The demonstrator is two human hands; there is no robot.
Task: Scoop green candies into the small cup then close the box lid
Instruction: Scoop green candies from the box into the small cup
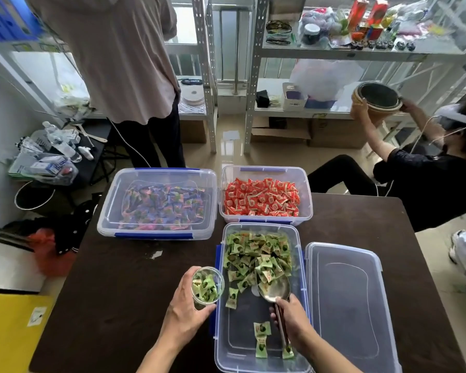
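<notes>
The green candies [256, 254] lie heaped in the far half of an open clear box [226, 354], with a few loose ones scattered across its near half. A metal scoop [275, 289] sits inside the box at the near edge of the heap, with a few candies in its bowl. The right grip [293, 319] is curled round the scoop's thin handle. The left grip [184, 310] wraps round the small cup [207, 288], a clear one partly filled with green candies, just beside the box's left wall. Whether the cup rests on the table [119, 305] cannot be told.

The box lid [345, 305] lies flat on the table just to the right of the box. Behind it stands an open box of red candies [306, 211]. Left of that is a lidded box of mixed-colour candies [156, 203]. Beyond the table a standing person [119, 63] faces away, and a seated person [428, 184] holds up a round basket [377, 99] near metal shelves [253, 76].
</notes>
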